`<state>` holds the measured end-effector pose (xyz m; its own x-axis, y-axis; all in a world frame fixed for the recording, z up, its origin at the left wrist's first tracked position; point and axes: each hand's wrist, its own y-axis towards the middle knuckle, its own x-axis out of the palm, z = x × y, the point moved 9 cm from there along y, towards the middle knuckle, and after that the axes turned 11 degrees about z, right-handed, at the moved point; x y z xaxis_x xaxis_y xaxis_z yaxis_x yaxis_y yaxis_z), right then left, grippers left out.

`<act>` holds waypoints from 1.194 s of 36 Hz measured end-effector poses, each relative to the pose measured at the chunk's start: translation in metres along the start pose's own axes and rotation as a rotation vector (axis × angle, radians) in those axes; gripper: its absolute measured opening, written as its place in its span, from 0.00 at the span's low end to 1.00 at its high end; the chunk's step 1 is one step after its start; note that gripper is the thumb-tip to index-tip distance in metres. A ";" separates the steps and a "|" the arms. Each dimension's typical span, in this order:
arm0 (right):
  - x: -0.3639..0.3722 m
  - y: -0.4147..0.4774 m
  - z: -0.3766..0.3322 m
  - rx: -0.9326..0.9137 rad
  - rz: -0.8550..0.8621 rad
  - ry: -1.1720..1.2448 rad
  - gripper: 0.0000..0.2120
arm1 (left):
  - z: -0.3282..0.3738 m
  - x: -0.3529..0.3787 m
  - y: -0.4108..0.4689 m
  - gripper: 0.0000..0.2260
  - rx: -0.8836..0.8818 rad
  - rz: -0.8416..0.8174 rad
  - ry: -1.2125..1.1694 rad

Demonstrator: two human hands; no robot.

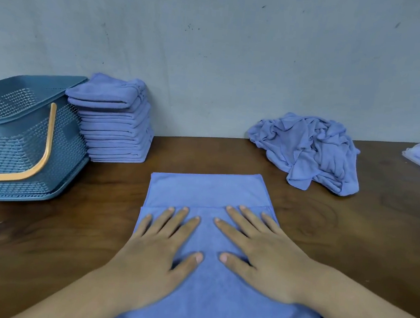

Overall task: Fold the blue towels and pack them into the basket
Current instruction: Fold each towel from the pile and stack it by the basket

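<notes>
Head view: left hand [159, 248] and right hand [261, 253] lie flat, fingers spread and gripping nothing, on the part-folded blue microfibre towel [208, 189], right of the dark-blue perforated plastic basket [0, 143]. Sweeping both palms outward from the middle should set the folded edge square.

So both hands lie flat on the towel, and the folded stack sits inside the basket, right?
Not inside: the head view shows the folded stack on the table beside the basket. Left hand and right hand do lie flat on the towel.
</notes>
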<state>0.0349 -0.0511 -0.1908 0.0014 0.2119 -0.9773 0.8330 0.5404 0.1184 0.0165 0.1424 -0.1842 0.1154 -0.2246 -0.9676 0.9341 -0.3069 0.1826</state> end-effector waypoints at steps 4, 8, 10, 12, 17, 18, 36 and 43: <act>-0.009 0.012 0.002 -0.004 0.001 0.032 0.34 | -0.001 -0.024 0.023 0.30 0.065 0.138 0.020; -0.025 0.048 0.012 -0.023 0.056 0.090 0.31 | -0.012 -0.026 0.065 0.25 0.073 0.090 -0.135; -0.022 0.063 0.023 -0.018 0.004 0.110 0.30 | -0.025 -0.017 0.079 0.27 0.050 0.013 -0.139; -0.016 0.072 0.040 0.008 -0.033 0.084 0.30 | -0.045 -0.008 0.087 0.30 -0.007 -0.030 -0.105; -0.019 0.071 0.096 0.170 0.017 0.078 0.30 | -0.098 -0.003 0.089 0.33 -0.174 -0.039 -0.094; -0.019 0.069 0.104 0.198 0.024 0.087 0.30 | -0.107 -0.003 0.088 0.33 -0.199 -0.049 -0.085; -0.078 0.051 0.119 0.191 0.412 0.123 0.13 | -0.129 -0.053 0.073 0.20 -0.302 0.355 -0.100; -0.070 0.048 0.108 0.169 0.268 0.100 0.05 | -0.102 -0.053 0.070 0.07 -0.077 0.135 -0.343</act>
<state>0.1341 -0.1276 -0.1359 0.1859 0.4119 -0.8921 0.8901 0.3139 0.3304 0.1104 0.2266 -0.1382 0.1317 -0.5593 -0.8184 0.9422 -0.1860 0.2788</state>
